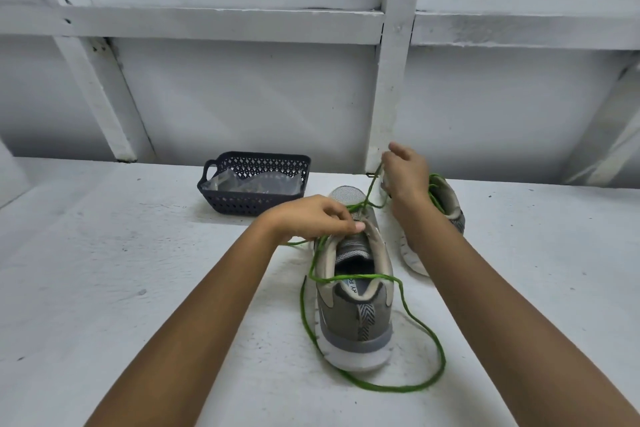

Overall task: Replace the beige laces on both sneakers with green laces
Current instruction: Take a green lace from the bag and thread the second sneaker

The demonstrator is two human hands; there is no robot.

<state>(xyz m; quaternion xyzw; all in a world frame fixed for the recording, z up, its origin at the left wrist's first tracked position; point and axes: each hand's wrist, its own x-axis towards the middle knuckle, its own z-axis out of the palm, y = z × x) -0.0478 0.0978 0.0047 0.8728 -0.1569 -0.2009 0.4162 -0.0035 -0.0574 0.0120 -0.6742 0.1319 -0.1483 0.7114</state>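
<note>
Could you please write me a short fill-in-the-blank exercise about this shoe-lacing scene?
1. The left hand and the right hand each pinch the thin green cord ____.
2. That lace trails in a loop round the ____ of the near grey fabric sneaker.
3. The dark perforated plastic basket stands to the ____ of both sneakers.
4. The second grey sneaker is partly hidden behind the ____ forearm.

Missing words: lace; heel; left; right.

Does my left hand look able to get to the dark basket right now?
Likely yes, once it lets go: the left hand pinches the green lace on the near sneaker, and the basket sits just beyond it with bare surface between.
</note>
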